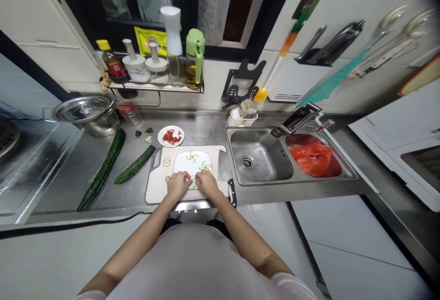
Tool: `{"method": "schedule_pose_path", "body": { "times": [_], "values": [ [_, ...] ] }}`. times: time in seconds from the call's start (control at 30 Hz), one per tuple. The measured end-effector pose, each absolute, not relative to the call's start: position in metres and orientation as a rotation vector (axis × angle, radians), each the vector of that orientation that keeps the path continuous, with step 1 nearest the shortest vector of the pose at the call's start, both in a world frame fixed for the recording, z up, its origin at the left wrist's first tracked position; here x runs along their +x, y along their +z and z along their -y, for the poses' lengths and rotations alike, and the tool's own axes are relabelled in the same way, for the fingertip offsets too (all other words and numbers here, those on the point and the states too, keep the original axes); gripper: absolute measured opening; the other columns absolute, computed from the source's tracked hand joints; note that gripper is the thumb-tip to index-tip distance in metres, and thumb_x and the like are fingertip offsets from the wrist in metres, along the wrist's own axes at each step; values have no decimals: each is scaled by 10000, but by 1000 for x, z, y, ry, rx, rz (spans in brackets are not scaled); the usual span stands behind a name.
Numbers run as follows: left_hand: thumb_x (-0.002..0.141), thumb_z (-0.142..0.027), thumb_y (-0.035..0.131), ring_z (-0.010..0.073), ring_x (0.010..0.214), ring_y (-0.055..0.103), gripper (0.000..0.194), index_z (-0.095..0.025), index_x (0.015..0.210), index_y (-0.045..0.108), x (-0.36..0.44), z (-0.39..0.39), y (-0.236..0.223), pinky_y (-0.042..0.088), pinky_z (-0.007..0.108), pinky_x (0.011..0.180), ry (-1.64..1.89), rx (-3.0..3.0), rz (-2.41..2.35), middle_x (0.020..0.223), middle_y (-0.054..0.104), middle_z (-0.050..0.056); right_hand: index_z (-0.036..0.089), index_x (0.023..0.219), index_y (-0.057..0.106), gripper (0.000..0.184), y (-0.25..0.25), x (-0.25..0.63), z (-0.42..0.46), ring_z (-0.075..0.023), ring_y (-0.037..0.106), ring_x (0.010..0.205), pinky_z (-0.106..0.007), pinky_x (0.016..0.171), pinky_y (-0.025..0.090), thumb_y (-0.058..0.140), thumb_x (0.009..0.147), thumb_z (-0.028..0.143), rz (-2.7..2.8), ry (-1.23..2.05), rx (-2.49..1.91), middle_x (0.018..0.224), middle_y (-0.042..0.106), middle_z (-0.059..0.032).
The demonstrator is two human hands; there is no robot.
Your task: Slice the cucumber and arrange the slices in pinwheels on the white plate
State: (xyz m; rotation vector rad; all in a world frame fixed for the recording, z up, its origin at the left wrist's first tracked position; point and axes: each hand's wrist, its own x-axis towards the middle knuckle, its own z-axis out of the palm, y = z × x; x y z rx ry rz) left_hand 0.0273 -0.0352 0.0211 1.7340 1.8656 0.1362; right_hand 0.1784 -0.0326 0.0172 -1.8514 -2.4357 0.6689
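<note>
A white square plate (187, 162) lies on a pale cutting board (156, 191), with thin cucumber slices (192, 156) fanned out in small clusters on it. Over the plate's near edge, my left hand (178, 184) has its fingertips closed on a cucumber slice in the nearest cluster. My right hand (206, 183) faces it from the other side, fingers curled and pinched at the same slices; the fingers partly hide them. A small stack of slices (167, 161) rests on the board, left of the plate. Along the board's right side lies a kitchen knife (233, 193), its black handle towards me.
Behind the board stands a small plate (161, 141) of chopped red pieces. Left are a long cucumber (103, 167), a shorter cut cucumber (134, 165) and a lidded pot (99, 121). The sink (261, 153) is right, with a red bag (312, 158). Bottles stand on a rack (161, 87).
</note>
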Motion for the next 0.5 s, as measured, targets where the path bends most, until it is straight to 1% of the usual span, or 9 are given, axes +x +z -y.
{"method": "schedule_pose_path", "body": {
  "times": [0.5],
  "values": [
    [828, -398, 541, 242, 978, 556, 186, -263, 876, 660, 28, 36, 22, 289, 389, 829, 75, 1742, -1868, 971, 686, 35, 192, 988, 648, 208, 15, 173, 33, -212, 479, 1022, -296, 815, 382, 448, 934, 213, 2471, 647, -1881, 1055, 596, -95]
  ]
}}
